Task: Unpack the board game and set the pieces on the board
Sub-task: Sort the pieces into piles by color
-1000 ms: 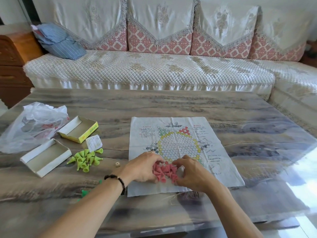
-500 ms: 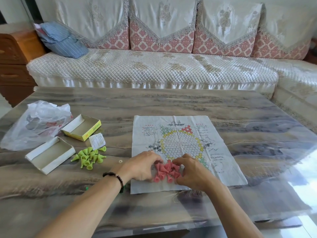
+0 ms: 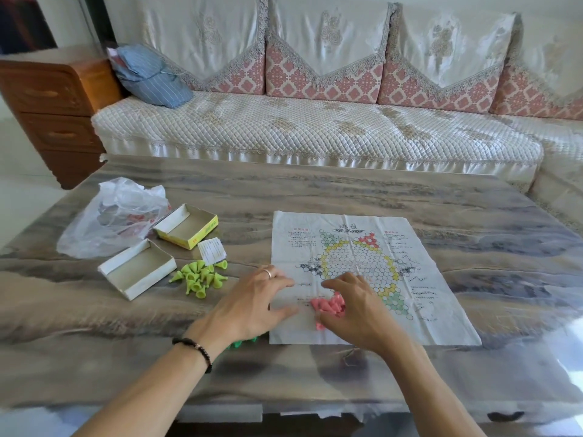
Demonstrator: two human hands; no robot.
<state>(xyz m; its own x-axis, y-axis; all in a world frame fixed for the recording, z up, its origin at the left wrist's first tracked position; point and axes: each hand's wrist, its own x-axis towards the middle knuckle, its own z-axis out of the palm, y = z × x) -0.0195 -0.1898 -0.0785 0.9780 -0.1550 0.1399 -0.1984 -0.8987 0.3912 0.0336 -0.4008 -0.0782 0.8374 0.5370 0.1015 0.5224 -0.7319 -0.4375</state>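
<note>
Head view: right hand (fingers spread) hides pink pieces.

board sheet on table, box halves left (bag behind)

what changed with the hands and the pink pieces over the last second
The left hand let go of the pink pieces and slid left to the sheet's edge, fingers spread flat. The right hand stayed over the pile, now covering more of it. The sheet, green pieces, both box halves and the bag have not moved on the table; the camera shifted.
</note>
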